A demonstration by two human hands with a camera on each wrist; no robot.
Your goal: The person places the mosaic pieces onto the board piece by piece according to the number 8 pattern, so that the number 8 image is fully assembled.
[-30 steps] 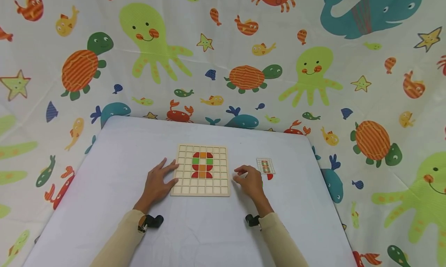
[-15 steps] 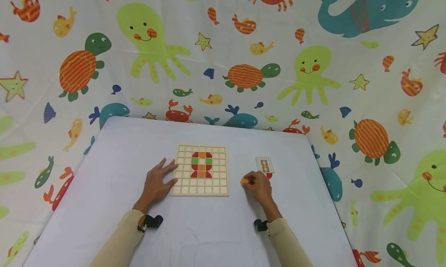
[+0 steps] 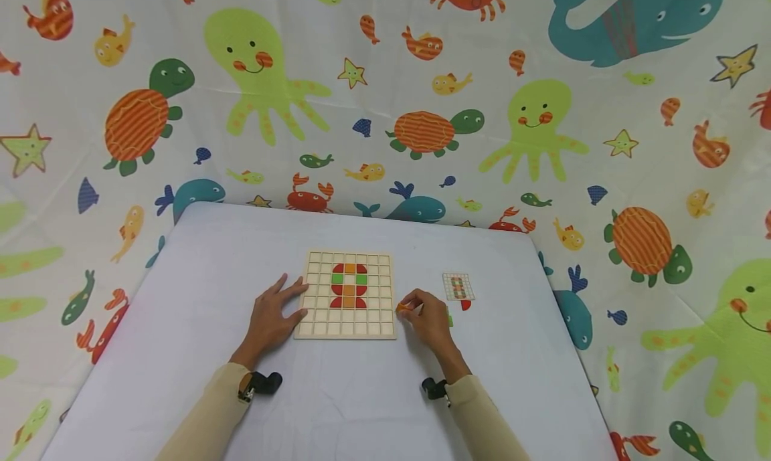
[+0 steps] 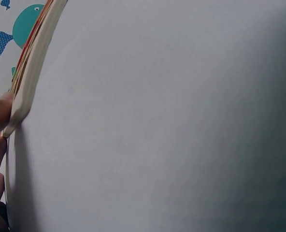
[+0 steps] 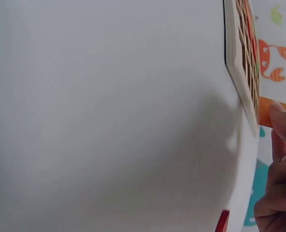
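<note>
A square wooden grid board [image 3: 319, 317] lies on the table, with red, orange and green tiles [image 3: 349, 289] set in its middle columns around one bare cell. My left hand [image 3: 271, 317] rests at the board's left edge, fingers spread, thumb and fingertips touching the rim. Just off the right edge, my right hand [image 3: 430, 317] pinches an orange square tile [image 5: 265, 111] between thumb and fingers. Part of a green tile [image 3: 450, 320] shows beside that hand, the rest hidden behind it.
A small pattern card [image 3: 448, 282] with a printed grid lies right of the board. At its lower edge sits a red rounded tile [image 3: 466, 305]. Beyond the white table [image 3: 253, 240] hangs a sea-animal print curtain [image 3: 373, 46].
My right hand moved back right to the loose tiles, picked up the orange tile and came left with it to the board's edge. My left hand stayed in place.
</note>
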